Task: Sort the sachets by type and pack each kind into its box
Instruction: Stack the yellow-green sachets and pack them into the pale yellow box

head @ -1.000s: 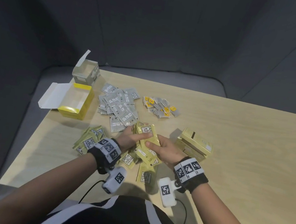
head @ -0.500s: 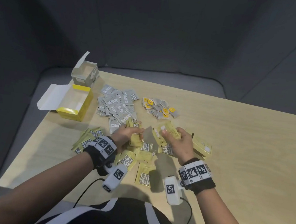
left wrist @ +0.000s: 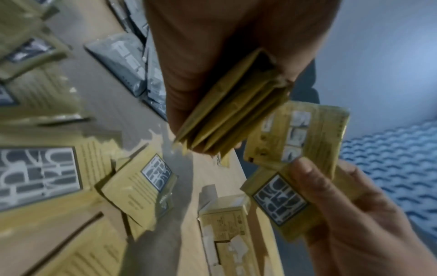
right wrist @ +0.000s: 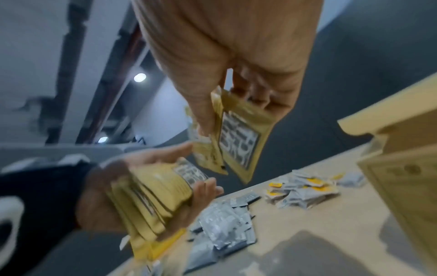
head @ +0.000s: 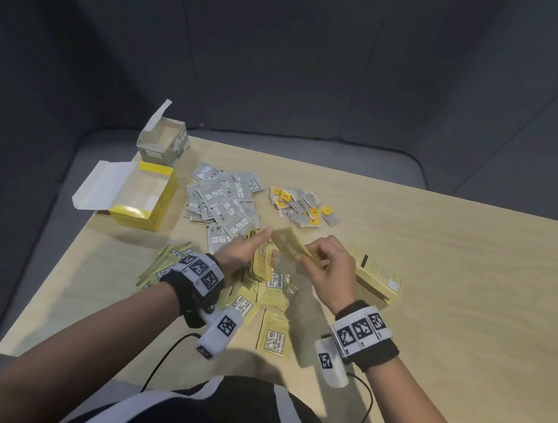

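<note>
My left hand grips a thick stack of gold sachets edge-on above the table; the same stack shows in the right wrist view. My right hand pinches a few gold sachets between thumb and fingers, held just right of the left hand's stack; they show as gold sachets in its wrist view. More loose gold sachets lie on the table below both hands. The gold box sits right of my right hand.
A pile of silver sachets and a smaller pile of grey-and-yellow sachets lie further back. An open yellow box and an open grey box stand at the table's back left corner. Another gold heap lies by my left wrist.
Both hands have risen from the gold pile. The left hand has gathered a stack and the right has lifted a few sachets up beside it.
</note>
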{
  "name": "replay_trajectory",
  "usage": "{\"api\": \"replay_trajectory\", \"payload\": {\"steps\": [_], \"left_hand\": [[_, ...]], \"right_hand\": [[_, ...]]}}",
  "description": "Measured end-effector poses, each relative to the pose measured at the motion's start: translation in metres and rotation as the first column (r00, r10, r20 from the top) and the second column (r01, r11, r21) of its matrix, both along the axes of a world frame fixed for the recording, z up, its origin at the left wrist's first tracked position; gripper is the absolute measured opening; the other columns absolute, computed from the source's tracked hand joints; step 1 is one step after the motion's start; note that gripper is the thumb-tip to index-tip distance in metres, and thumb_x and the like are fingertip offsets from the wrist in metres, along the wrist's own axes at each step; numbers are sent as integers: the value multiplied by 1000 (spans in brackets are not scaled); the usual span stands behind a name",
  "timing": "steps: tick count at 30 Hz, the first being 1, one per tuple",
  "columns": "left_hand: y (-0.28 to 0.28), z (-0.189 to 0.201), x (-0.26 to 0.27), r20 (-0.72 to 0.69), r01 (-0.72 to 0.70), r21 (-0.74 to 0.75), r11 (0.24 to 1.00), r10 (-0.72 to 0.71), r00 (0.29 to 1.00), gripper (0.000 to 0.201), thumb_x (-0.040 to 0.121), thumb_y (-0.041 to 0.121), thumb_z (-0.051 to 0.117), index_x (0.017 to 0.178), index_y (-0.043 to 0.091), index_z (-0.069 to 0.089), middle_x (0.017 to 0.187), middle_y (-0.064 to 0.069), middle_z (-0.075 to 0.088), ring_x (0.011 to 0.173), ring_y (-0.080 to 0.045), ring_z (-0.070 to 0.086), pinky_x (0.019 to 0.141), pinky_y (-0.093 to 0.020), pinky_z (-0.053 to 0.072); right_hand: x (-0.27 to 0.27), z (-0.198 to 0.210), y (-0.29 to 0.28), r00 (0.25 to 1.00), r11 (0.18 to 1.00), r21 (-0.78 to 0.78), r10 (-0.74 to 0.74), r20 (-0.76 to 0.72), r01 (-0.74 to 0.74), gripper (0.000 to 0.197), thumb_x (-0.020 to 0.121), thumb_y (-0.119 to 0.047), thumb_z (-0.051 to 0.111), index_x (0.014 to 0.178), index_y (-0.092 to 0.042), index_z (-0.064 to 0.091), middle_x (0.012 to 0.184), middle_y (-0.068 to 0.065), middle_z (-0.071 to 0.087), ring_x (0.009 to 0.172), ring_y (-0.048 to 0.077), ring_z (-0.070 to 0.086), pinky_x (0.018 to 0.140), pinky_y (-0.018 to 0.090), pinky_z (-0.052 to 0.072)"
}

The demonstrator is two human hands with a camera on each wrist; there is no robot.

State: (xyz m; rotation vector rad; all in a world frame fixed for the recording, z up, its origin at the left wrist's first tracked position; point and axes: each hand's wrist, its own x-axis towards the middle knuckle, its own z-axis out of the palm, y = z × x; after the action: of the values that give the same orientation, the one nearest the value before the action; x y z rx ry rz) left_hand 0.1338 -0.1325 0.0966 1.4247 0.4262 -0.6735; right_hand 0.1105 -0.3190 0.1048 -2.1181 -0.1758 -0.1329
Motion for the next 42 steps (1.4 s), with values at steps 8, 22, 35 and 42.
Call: {"api": "replay_trajectory", "payload": {"steps": [8, 22, 35, 42], "left_hand": [[3, 15, 1, -63, 14, -130, 991, -22, 998, 25, 91, 27, 54, 98, 4, 62, 72, -9, 68, 54, -21, 64, 43, -23, 49], [3, 10, 0, 32, -115, -73, 991, 117, 993, 39, 86, 13, 60, 123, 6, 51, 85, -9, 69, 64, -25, 68, 50, -34, 57], [-13, 27, -11, -28, 19, -250, 968, -27, 999, 30, 91, 36, 51, 96, 10, 64, 76, -8, 70, 64, -23, 66, 69, -33, 50], [-11, 29, -13, -52, -11, -224, 975, -1, 999, 23, 85, 23, 50, 99, 9, 61, 76, -6, 63, 56, -18, 58, 50, -24, 45]], "right_hand": [[4, -2, 6, 984, 985, 11, 173, -40, -172, 32, 64, 8, 81, 87, -14, 77, 76, -12, 60, 70, 2, 59, 66, 17, 49], [14, 27, -14, 914, 789, 569, 25, -405, 231, 26, 82, 1, 67, 103, -13, 63, 72, 22, 54, 62, 22, 52, 58, 26, 49], [14, 15, 16, 986, 991, 98, -74, -150, 89, 17, 72, -27, 80, 88, -25, 74, 103, 1, 60, 104, 13, 52, 92, 29, 41], [2, 43, 10, 914, 936, -115, 292, -281, -334, 105, 60, -48, 83, 147, -27, 28, 154, -6, 22, 142, 9, 15, 117, 37, 17]]}}
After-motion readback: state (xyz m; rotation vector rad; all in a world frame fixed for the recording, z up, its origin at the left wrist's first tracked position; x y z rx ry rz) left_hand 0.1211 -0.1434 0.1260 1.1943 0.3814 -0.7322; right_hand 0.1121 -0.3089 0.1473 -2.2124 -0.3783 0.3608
